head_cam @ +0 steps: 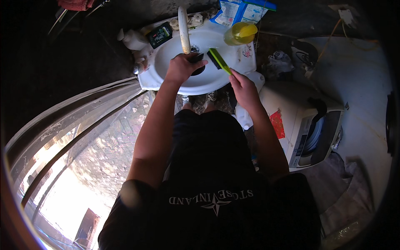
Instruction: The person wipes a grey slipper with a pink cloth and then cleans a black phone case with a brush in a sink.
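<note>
My left hand grips a black object over the white washbasin, just below the end of the pale faucet spout. My fingers hide much of the object, so I cannot tell exactly what it is. In my right hand is the handle of a bright green scrub brush with black bristles. The brush is tilted, its head up and to the left over the bowl, apart from the black object. Behind my left hand, part of the metal drain shows.
On the basin's rim stand a yellow bottle, a dark green-black package and a white pump bottle. A blue-and-white bag lies behind. A washing machine is to my right, a screened window to my left.
</note>
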The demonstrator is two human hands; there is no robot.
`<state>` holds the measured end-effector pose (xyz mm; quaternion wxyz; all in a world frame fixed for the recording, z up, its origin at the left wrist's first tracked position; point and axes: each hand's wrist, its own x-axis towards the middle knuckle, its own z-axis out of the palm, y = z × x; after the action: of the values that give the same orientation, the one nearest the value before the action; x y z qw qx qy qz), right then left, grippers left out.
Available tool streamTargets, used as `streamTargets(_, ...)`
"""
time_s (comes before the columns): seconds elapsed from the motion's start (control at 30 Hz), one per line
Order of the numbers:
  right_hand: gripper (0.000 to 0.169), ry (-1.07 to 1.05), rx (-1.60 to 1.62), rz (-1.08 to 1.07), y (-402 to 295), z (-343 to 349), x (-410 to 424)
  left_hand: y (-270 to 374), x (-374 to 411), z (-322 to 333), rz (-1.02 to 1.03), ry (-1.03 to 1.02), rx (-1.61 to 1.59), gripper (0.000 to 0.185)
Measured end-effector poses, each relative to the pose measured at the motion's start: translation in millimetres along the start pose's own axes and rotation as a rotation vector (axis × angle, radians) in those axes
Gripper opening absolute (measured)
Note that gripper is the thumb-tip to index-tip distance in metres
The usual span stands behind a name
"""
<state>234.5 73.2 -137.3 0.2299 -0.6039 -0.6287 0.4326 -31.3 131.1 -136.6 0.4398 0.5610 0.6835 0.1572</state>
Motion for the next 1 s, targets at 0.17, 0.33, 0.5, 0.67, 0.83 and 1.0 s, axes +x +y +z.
streamTargets(0.17,0.041,-0.145,0.171,0.125,-26,-3,30,8,15,-11,0.035,-0.082,0.066,0.081)
streamTargets(0.33,0.041,-0.223,0.115,0.091,-8,-2,39,-2,12,0,0.321,0.268,0.069,0.09)
streamTargets(0.5,0.041,-0.328,0.064,0.107,-16,8,42,-36,12,47,0.179,0.347,-0.464,0.08)
streamTargets(0.67,0.041,-0.204,-0.016,0.117,-20,25,34,-5,1,60,0.015,0.418,-0.993,0.044)
streamTargets(0.83,0.038,-0.135,-0.267,0.103,-11,46,41,-53,2,63,-0.113,0.367,-1.444,0.044)
streamTargets(1.0,0.039,-0.249,-0.552,0.076,-6,60,53,-97,-15,65,-0.237,0.362,-1.368,0.047)
